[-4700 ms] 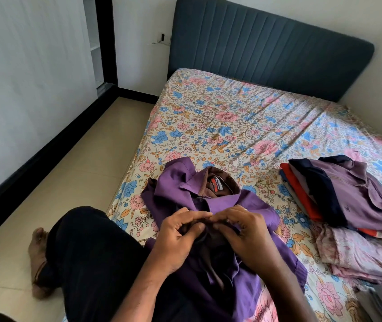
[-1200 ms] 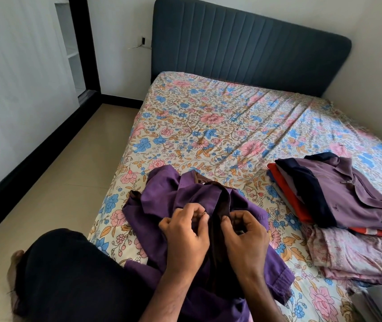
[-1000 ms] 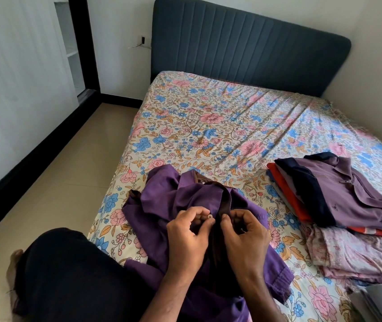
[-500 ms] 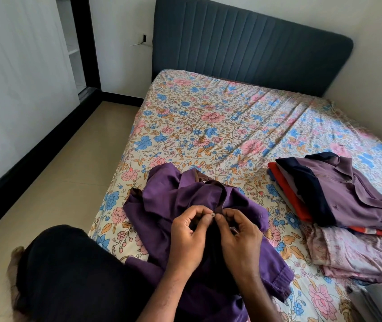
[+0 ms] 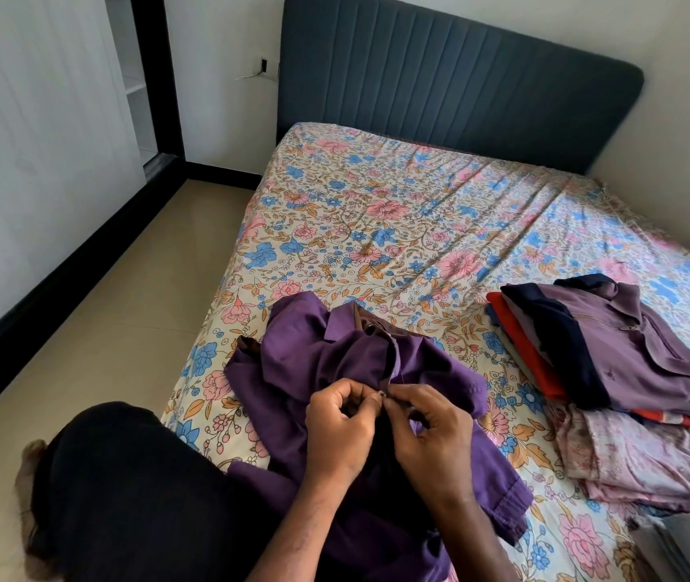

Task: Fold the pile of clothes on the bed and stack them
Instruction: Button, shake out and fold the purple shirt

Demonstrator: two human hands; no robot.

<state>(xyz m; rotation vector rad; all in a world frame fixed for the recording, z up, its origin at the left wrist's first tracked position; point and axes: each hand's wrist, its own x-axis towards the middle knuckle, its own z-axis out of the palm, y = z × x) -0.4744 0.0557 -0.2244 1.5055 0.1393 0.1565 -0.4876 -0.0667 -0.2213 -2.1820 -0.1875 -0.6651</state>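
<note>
- purple shirt point(image 5: 326, 363) lies crumpled at the lower centre of the frame, on the near edge of the bed point(image 5: 397, 228), lower part draped toward the person's lap
- left hand point(image 5: 341, 432) and right hand point(image 5: 429, 430) close together, fingertips nearly touching, both pinching the shirt's front opening
- stack of folded clothes point(image 5: 612, 354) at right of frame, mauve shirt on top, red layer beneath, pink floral piece at the bottom; well apart from the purple shirt
- dark headboard point(image 5: 452, 81) at top of frame
- knee in black trousers point(image 5: 137, 489) at lower left, over tan floor point(image 5: 124, 312)
</note>
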